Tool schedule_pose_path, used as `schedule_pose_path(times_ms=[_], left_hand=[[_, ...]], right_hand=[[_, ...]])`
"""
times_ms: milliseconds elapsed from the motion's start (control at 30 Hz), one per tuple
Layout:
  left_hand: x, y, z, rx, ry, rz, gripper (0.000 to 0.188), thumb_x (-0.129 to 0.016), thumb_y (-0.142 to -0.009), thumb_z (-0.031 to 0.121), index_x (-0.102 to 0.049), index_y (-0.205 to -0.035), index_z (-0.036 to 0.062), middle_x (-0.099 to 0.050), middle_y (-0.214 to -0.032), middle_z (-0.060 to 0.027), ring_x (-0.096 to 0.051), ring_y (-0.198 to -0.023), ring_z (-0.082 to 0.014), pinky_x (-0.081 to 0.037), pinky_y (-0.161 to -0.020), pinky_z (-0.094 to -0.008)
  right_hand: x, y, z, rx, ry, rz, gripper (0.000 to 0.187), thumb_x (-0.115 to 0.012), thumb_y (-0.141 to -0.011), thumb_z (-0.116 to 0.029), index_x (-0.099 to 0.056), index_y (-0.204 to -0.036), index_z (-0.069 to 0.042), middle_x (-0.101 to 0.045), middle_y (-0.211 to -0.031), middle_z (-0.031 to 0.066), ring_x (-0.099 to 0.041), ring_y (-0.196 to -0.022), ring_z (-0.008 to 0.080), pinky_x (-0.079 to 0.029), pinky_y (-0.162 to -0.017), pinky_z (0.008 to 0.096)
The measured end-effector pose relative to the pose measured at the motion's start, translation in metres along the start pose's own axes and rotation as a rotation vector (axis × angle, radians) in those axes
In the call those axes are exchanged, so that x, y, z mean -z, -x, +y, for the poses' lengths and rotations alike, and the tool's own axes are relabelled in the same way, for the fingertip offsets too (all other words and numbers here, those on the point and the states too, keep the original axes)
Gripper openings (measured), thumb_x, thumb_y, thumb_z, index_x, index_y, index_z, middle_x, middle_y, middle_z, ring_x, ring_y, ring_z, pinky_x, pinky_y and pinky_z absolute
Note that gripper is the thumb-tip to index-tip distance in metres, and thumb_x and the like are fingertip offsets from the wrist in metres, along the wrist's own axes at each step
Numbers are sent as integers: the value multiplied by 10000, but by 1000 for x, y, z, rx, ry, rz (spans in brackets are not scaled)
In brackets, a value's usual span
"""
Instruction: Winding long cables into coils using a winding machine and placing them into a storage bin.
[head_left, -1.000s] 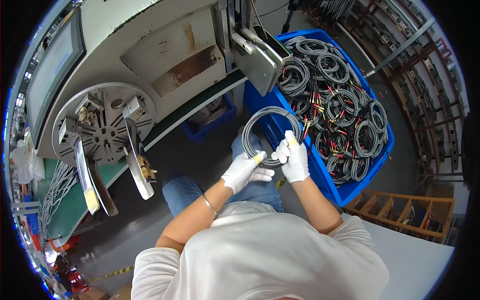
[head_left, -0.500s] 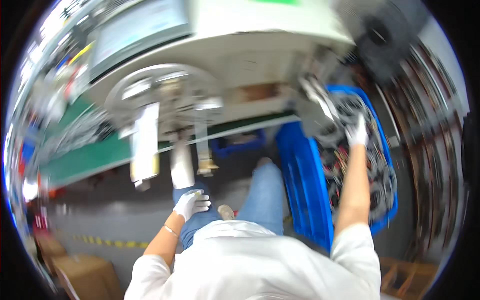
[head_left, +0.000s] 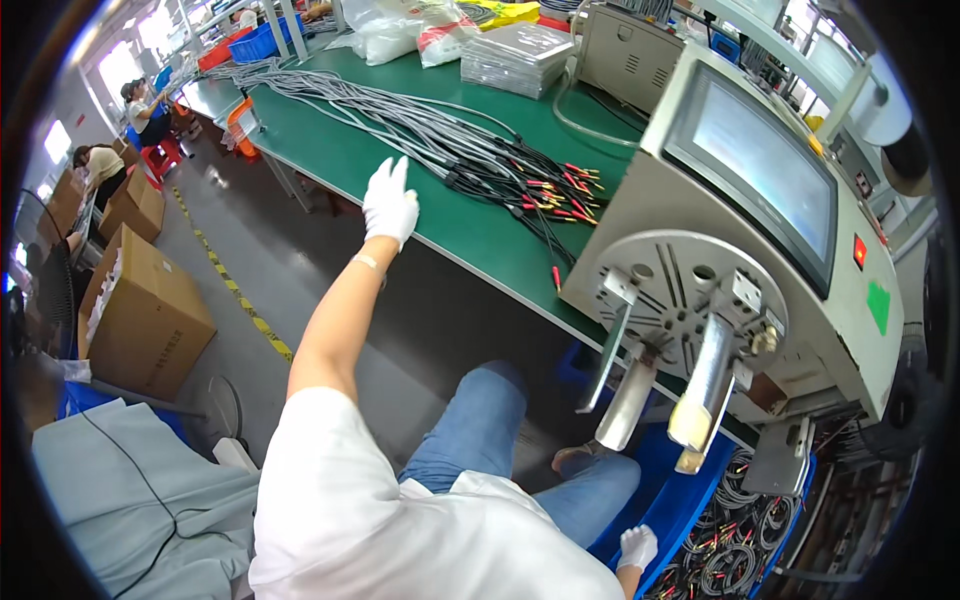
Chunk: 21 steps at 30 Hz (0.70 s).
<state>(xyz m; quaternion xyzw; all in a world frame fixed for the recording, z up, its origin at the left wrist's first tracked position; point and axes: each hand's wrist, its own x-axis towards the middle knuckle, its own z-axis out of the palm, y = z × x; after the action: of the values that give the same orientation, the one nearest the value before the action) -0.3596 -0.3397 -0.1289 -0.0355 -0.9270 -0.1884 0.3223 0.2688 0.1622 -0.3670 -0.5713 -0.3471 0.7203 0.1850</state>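
Seeing a long workbench with a smooth green top (head_left: 470,222), slanting from the upper left toward the centre of the frame. Finding at the right a bulky beige metal machine (head_left: 845,325), standing at the workbench's near end. Noting a deep blue plastic crate (head_left: 675,505) at the lower right, sitting below the machine. Spotting a brown cardboard box (head_left: 150,320) at the left, standing well apart from the workbench. Following a long, loose bundle of grey cables (head_left: 440,140), lying along the green top from the upper left to the upper centre and fanning out into black ends near the machine. Facing a dark-framed flat screen (head_left: 760,165) at the upper right and, below, a round, slotted grey metal disc (head_left: 690,300), with curved metal prongs (head_left: 627,405) jutting toward the bottom. Finding round coils of grey cable (head_left: 728,570) at the lower right, overlapping inside the crate. Holding the white-gloved left hand (head_left: 390,205) left of centre at the workbench's front edge, near the bundle, spreading two straight fingers apart into a V. Holding the white-gloved right hand (head_left: 638,547) at the bottom, right of centre, just beside the crate; bending the fingers, but being unable to tell whether gripping anything. Picking out slim red-and-gold connector tips (head_left: 570,190), clustering on the bundle's black ends.
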Motion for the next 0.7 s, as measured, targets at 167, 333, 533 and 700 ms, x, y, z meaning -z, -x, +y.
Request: schedule_pose_path(times_ms=[167, 333, 533, 700], left_hand=[[-37, -62, 5, -226, -200, -117, 605, -630, -768, 122, -444, -1342, 141, -409, -1384, -142, -420, -1226, -333, -394, -987, -412], [-74, -95, 20, -382, -57, -217, 478, -605, -782, 129, -538, -1255, 161, -519, -1283, -134, -459, -1201, -308, -414, -965, -405], [-62, -108, 46, -321, -155, -496, 204, -519, -853, 212, -673, -974, 155, -658, -1041, -124, -571, -1067, -317, -458, -864, -445], [-5, -138, 68, 13, 150, -82, 232, -506, -876, 302, -659, -925, 135, -665, -949, -142, -624, -912, -339, -486, -772, -450]], right_hand=[[4, 33, 23, -115, 61, 18, 135, -531, -868, -202, -572, -861, -74, -558, -767, 53, -543, -760, 222, -444, -682, 396], [9, 45, 22, -69, 165, 194, 251, -518, -863, -163, -570, -1051, -4, -597, -865, 123, -608, -744, 291, -522, -695, 431], [4, 48, 14, -162, 183, 62, 125, -522, -915, -225, -551, -882, -108, -591, -815, 69, -567, -708, 281, -514, -680, 447], [4, 49, 29, -91, 257, 188, 247, -503, -870, -158, -568, -1049, -1, -596, -865, 130, -606, -746, 296, -522, -714, 442]])
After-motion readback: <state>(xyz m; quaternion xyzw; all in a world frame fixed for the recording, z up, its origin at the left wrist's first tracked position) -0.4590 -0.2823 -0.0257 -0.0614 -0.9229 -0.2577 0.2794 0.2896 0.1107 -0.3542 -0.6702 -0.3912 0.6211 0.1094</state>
